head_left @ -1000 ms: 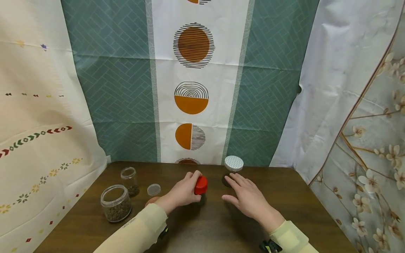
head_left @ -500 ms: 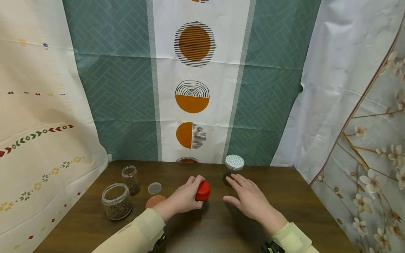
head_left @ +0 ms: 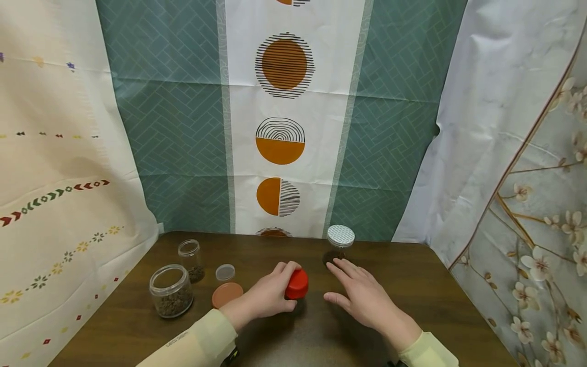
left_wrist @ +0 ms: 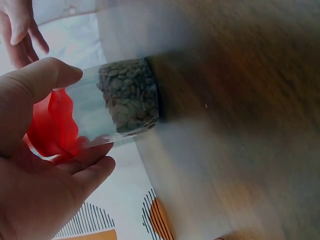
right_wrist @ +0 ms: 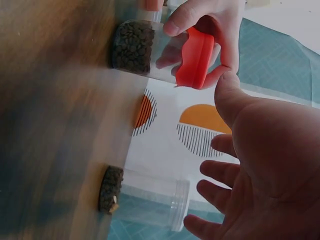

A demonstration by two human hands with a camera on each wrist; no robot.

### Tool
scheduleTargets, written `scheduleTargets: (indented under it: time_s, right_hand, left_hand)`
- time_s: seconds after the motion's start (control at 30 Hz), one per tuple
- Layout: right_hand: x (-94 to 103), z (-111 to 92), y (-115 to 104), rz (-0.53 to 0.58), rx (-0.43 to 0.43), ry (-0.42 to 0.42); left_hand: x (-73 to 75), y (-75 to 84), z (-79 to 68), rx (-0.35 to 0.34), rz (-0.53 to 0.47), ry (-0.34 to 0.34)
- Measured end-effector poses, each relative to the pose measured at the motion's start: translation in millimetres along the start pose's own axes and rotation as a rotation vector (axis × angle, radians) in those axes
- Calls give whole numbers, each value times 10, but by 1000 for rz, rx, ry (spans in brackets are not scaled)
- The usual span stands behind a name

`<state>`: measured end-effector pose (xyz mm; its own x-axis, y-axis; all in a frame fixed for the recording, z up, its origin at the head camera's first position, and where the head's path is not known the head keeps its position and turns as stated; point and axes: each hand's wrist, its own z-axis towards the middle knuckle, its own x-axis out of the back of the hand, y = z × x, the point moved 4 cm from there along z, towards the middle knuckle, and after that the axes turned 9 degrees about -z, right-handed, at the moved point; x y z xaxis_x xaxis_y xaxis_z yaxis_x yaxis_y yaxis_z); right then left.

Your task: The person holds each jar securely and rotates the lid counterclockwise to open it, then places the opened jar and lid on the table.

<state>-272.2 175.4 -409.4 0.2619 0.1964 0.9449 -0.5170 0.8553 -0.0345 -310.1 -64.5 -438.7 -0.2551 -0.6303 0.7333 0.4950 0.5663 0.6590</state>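
A clear jar (left_wrist: 127, 97) about half full of small dark brown pieces has a red lid (head_left: 298, 284) with a wavy lower edge. My left hand (head_left: 266, 295) grips it near the top, thumb on one side and fingers on the other. The jar's base is at the tabletop; whether it touches I cannot tell. My right hand (head_left: 364, 298) is just to the right, fingers spread and holding nothing. Behind its fingertips stands another clear jar (right_wrist: 150, 197) with a pale patterned lid (head_left: 341, 235) and dark contents low inside.
At the left of the brown table (head_left: 316, 341) stand a wide uncovered jar (head_left: 171, 298) and a narrower uncovered jar (head_left: 190, 260), both with dark pieces. A clear lid (head_left: 225, 272) and an orange-brown lid (head_left: 227, 294) lie beside them. Printed cloth (head_left: 390, 153) hangs behind.
My left hand has brought the red-lidded jar a little nearer to me and slightly to the right. The right hand has stayed almost in place.
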Motion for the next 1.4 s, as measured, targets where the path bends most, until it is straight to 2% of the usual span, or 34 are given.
scheduleTargets:
  time_s: [0.33,0.57,0.77,0.9,1.07,1.27,1.4]
  right_hand:
    - [-24,-138,-73,40,19,-34]
    - [-13,-153,-134,77,28,-32]
    - [-13,-150,-162,107,15,-44]
    - [-21,-133,-166,120,2,-46]
    - [-22,-112,-170,128,-9,-34]
    - [-40,-55,-198,151,-19,-41]
    - [-58,-11,-206,150,-31,-51]
  left_hand:
    - [-20,8,-122,-21,-45,-1]
    - [-16,-17,-166,-43,-74,11]
    - [-13,-91,-180,-1,-124,25]
    - [-7,-137,-178,1,-122,28]
    - [-19,-193,-150,-4,-114,1]
    - [-50,-251,-134,34,-154,-33]
    - [-57,-229,-138,58,-191,-53]
